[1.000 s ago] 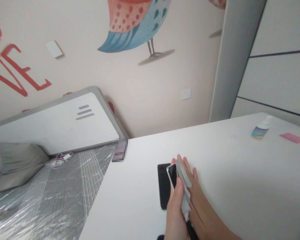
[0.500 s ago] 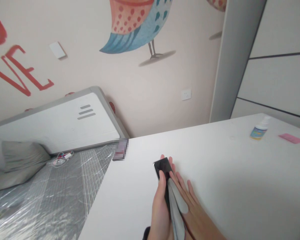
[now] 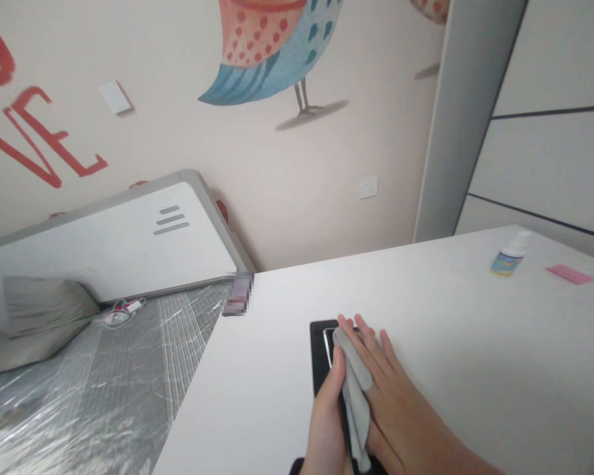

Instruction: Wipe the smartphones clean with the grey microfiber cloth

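Beyond the phone, a spray bottle stands near a pink card.

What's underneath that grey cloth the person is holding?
The grey cloth lies on a silver-edged phone resting on a flat black slab on the white desk. The left hand and right hand hide most of the phone, so its face cannot be seen.

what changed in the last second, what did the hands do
The left hand has lowered the silver-edged phone from its raised tilt onto a flat black rectangle, with a grey cloth now across the phone. The right hand has slid up beside them, fingers spread. The spray bottle and pink card stayed where they were on the white desk.
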A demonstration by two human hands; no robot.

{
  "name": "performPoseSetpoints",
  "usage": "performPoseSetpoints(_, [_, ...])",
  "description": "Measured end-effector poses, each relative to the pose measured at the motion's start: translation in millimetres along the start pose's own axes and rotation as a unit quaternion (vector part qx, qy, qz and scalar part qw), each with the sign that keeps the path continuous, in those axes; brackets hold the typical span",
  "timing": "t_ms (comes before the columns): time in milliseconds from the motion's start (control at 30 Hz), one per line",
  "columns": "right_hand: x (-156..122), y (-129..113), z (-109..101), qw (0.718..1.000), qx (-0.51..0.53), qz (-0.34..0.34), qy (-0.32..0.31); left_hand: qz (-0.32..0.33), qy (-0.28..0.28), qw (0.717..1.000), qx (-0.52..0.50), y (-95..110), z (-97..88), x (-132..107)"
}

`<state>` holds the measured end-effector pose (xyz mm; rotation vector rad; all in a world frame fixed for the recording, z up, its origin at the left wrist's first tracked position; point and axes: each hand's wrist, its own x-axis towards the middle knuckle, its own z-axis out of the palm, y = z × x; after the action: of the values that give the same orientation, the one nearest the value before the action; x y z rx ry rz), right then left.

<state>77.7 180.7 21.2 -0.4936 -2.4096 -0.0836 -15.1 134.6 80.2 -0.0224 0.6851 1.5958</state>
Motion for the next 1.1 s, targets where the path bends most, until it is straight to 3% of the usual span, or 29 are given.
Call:
performPoseSetpoints(133, [-1.8,9.1,1.5,0.997,-0.013,-0.070,0.005,-0.008,-0.013,1.000,-0.015,0.4,-1.2,0.3])
performPoseSetpoints(267, [-0.2,10.8,4.8,1.000,-0.002,0.026,0.015,0.004,-0.023,1.000,0.021,-4.6,-2.7,3.6])
performPoseSetpoints(367, [-3.4,2.8,9.0,0.998,-0.040,0.004,0.050,-0.006,-0.003,1.000,-0.015,-4.2,-6.9,7.7])
performPoseSetpoints(433, [-4.4,1.0,9.1,0.999,-0.018,-0.042,0.026,-0.002,-0.026,1.000,-0.016,-4.3,-9.6,9.2])
performPoseSetpoints(500, [-2.9,2.3,7.7,1.000,0.025,-0.011,0.010,0.018,-0.044,0.999,0.015,-5.2,-9.0,8.9])
performPoseSetpoints(600, [-0.1,3.0,8.0,0.998,0.040,0.031,0.027,0.012,0.009,1.000,0.014,-4.4,-1.1,6.4])
performPoseSetpoints(733, [0.0,0.6,12.8,0.999,0.034,-0.006,0.040,-0.014,0.049,0.999,-0.020,-3.5,4.6,5.0])
performPoseSetpoints(833, [-0.4,-3.5,20.3,0.995,0.076,0.056,0.021,0.011,0.019,1.000,0.007,-6.1,-3.8,12.1])
performPoseSetpoints(967, [-2.3,-14.9,37.9,0.992,0.052,0.096,0.059,-0.020,-0.026,0.999,-0.035,-3.1,-19.8,28.9])
performPoseSetpoints(1033, [-2.7,-16.5,41.7,0.990,0.105,0.080,0.047,-0.008,-0.023,0.999,-0.047,-2.8,-24.0,31.8])
performPoseSetpoints(1100, [-2.0,-14.1,38.6,0.968,0.223,0.113,0.003,0.003,-0.033,0.998,-0.055,-7.2,-24.9,28.7])
